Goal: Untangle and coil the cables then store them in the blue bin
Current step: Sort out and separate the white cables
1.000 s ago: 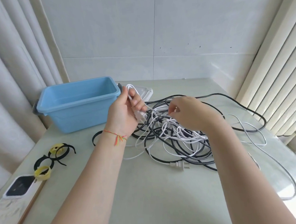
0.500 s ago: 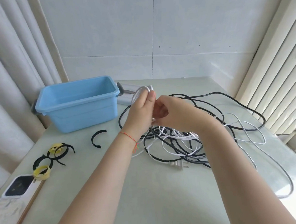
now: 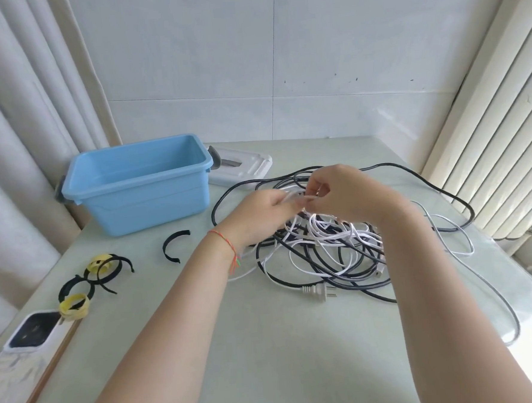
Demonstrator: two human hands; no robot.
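Untangling step. Left hand (image 3: pixel 259 212) and right hand (image 3: pixel 342 193) both pinch 1 white cable (image 3: pixel 326 238) just above the tangle. Bin (image 3: pixel 139 181) sits left of the hands, nothing in it. Next, likely: draw white clear of the black cable (image 3: pixel 412 176).

Table (image 3: pixel 268 357), pale green, w/ tangle of black cables (image 3: pixel 350 271) & white cables (image 3: pixel 332 237) at centre-right. White plug (image 3: pixel 318 291) lay at tangle's near edge. Left hand (image 3: pixel 259 211) & right hand (image 3: pixel 348 193) met above tangle, both pinching a white strand. Blue bin (image 3: pixel 139 190) stood open at back left; white lid (image 3: pixel 244 167) just beside it, on its right. Black cable ties (image 3: pixel 107 273) & yellow cable ties (image 3: pixel 73 305) lay near left edge; one black tie (image 3: pixel 172 246) apart, nearer bin.
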